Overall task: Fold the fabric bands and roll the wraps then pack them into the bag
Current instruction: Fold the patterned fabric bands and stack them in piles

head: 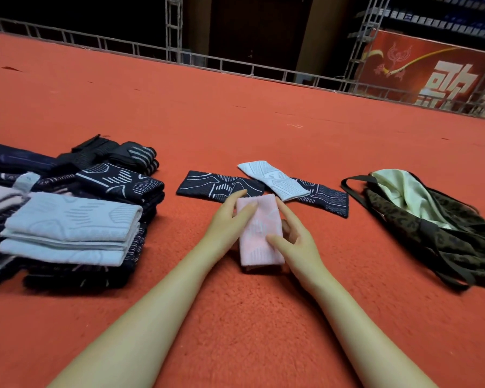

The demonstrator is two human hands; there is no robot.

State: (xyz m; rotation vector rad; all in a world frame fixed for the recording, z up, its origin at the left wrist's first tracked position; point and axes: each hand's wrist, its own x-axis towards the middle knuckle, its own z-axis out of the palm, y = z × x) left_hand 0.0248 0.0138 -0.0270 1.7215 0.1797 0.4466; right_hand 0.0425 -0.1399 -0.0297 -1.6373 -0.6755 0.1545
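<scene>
A folded pink band (259, 233) is held just above the red carpet at centre. My left hand (227, 219) pinches its upper left edge, and my right hand (294, 242) grips its right side with the thumb on top and fingers curled beneath. Behind it lie a dark patterned band (207, 186), a light blue band (272, 177) and another dark band (325, 200), flat and overlapping. A dark leopard-print bag (431, 228) with a pale lining lies open at the right. Black wraps (118, 155) lie at the back of the left pile.
A stack of folded bands (67, 228), light blue on top of dark ones, stands at the left. Red carpet (235, 317) covers the floor. A metal truss rail (235, 65) and a red banner (431, 71) border the far edge.
</scene>
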